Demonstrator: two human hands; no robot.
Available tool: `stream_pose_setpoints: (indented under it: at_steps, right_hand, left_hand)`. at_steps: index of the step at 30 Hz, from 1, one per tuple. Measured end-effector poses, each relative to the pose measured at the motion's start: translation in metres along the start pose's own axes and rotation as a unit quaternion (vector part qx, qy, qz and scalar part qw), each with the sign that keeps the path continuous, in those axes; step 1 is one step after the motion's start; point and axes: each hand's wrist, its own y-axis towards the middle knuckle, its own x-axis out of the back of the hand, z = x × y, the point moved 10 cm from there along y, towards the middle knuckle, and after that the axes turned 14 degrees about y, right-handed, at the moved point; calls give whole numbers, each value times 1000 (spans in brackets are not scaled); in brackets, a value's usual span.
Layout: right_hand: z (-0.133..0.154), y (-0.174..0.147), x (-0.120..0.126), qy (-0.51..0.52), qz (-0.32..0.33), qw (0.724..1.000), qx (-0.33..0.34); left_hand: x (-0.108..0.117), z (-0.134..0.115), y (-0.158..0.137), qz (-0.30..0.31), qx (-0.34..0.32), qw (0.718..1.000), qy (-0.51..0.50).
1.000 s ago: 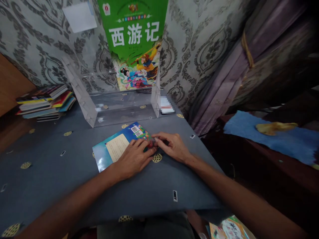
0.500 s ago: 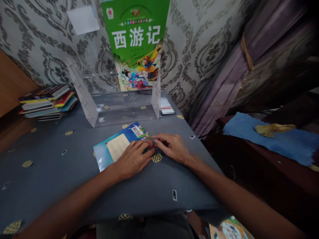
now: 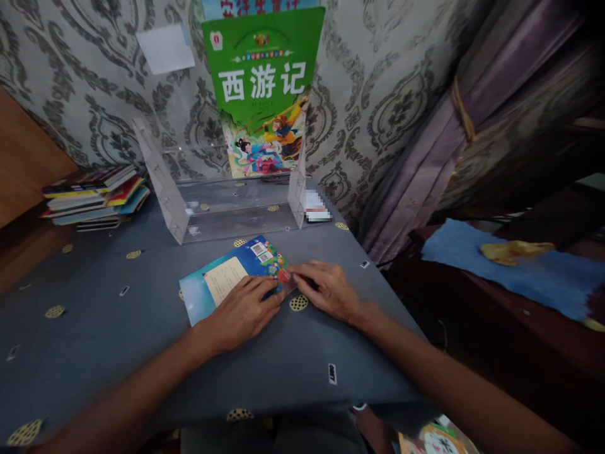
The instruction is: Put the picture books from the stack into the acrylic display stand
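Note:
A thin blue book (image 3: 255,255) lies on the cloth-covered table, its back cover with barcode and cream text panel facing up. My left hand (image 3: 243,309) rests on its near right part, fingers stretched out and covering some of the cover. At the book's right edge is my right hand (image 3: 328,290), with curled fingertips and thumb close together on the edge. A see-through strip (image 3: 292,285) shows between the hands along that edge; whether it is part of a plastic cover, I cannot tell.
Behind the book stands a clear acrylic rack (image 3: 236,221) holding a green book (image 3: 265,82), with another blue book (image 3: 259,6) behind it. A stack of books (image 3: 97,195) is at the left. Right of the table edge lies a blue cloth (image 3: 454,249).
My left hand has drawn slightly away from my right, baring more of the book's corner. The view has tilted up a little, showing the blue book behind the green one.

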Motion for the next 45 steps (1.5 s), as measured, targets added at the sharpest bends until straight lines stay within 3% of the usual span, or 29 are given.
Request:
stream_pose_setpoints:
  at_steps: [3, 6, 11, 14, 27, 45]
  right_hand:
    - [13, -3, -3, -51, 13, 998, 34]
    - [22, -7, -6, -105, 15, 993, 53]
    - [26, -8, -12, -146, 31, 987, 54]
    - [30, -7, -13, -152, 33, 986, 65]
    - [30, -7, -15, -140, 45, 987, 70]
    - [30, -7, -17, -160, 47, 984, 69]
  left_hand:
    - [4, 8, -11, 1, 7, 1000, 7]
    - [4, 37, -25, 7, 48, 999, 19]
    - [-3, 124, -61, 36, 271, 962, 22]
    - [-7, 145, -75, 28, 325, 945, -27]
    - [-12, 153, -76, 13, 346, 934, -89]
    - [-10, 154, -80, 36, 375, 919, -115]
